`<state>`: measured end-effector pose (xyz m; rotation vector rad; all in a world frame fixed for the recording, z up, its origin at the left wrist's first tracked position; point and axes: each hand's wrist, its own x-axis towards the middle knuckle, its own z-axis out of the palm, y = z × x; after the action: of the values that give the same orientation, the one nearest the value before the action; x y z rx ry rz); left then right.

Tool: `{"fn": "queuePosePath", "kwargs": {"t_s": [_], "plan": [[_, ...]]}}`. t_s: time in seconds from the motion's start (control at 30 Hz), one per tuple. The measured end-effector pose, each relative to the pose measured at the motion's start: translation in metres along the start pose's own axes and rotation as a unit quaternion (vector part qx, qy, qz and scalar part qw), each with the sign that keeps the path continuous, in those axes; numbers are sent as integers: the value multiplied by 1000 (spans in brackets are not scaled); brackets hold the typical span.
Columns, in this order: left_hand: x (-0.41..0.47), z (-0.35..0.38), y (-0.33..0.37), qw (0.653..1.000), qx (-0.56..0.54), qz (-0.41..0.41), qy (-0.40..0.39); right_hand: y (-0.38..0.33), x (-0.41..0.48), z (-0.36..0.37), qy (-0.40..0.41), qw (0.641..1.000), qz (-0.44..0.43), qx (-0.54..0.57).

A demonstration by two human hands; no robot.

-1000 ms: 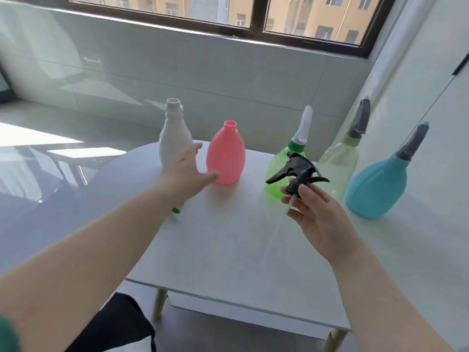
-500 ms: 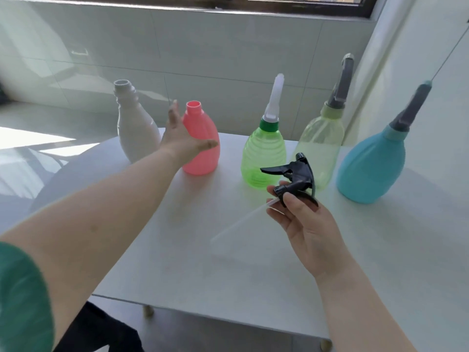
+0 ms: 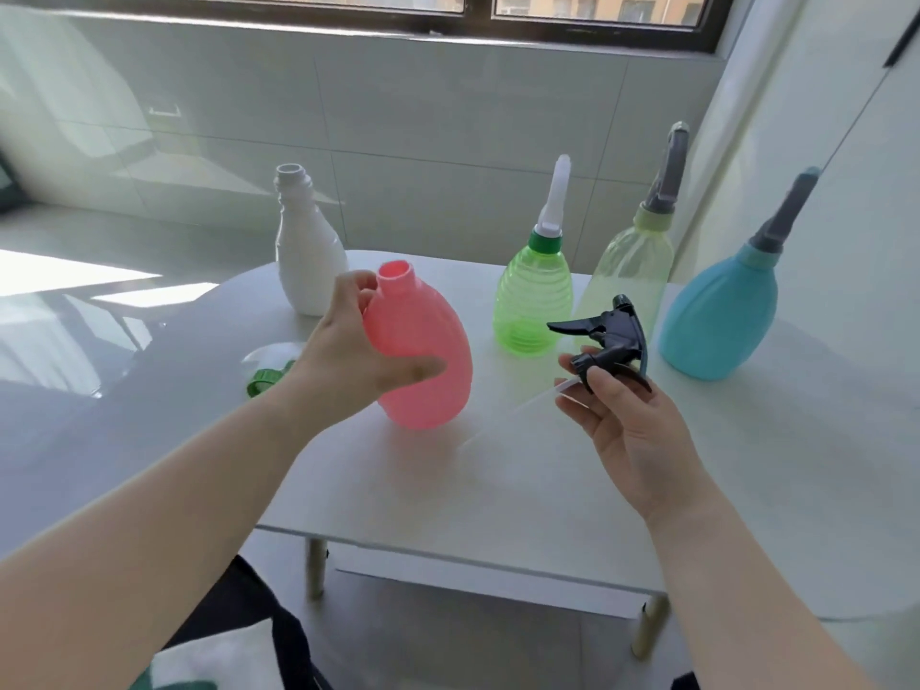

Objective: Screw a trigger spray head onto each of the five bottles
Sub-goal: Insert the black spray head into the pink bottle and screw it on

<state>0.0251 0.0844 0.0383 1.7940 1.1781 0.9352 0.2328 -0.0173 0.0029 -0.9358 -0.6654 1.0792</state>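
Near the white bottle (image 3: 308, 261) — a green spray head (image 3: 266, 383).

Left hand (image 3: 348, 361) is gripping pink bottle (image 3: 423, 341) by its body, neck open, tilting a bit. Right hand (image 3: 632, 420) is holding black trigger spray head (image 3: 612, 336) just right of it, with clear tube (image 3: 517, 405) trailing down-left. White bottle (image 3: 308, 261) is standing headless at far left. Green bottle (image 3: 535, 301), pale yellow bottle (image 3: 632, 271) and blue bottle (image 3: 722, 316) are standing far right with heads fitted. Green-collared head (image 3: 269, 376) is lying on table (image 3: 498, 480) behind the left wrist.
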Motion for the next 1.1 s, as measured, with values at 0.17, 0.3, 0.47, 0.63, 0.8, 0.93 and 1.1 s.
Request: {"fn": "queuePosePath", "kwargs": {"t_s": [0.17, 0.3, 0.47, 0.63, 0.8, 0.93, 1.1], "plan": [[-25, -4, -5, 998, -2, -20, -53, -27, -12, 9, 8, 999, -30, 11], [-35, 2, -6, 996, -30, -4, -80, -59, -15, 28, 8, 997, -77, 1], [-40, 5, -7, 995, -48, 11, -82, -90, -13, 57, 8, 992, -127, 12], [-41, 4, -10, 995, -57, 19, -78, -101, -4, 85, -27, 988, -153, -13], [-39, 5, -12, 995, -63, 19, -79, -91, 4, 104, -46, 977, -167, -122], [-39, 6, -13, 995, -69, 19, -76, -82, 6, 108, -86, 962, -154, -206], [-39, 8, -16, 994, -76, 16, -78, -60, 6, 116, -143, 929, -120, -320]]}}
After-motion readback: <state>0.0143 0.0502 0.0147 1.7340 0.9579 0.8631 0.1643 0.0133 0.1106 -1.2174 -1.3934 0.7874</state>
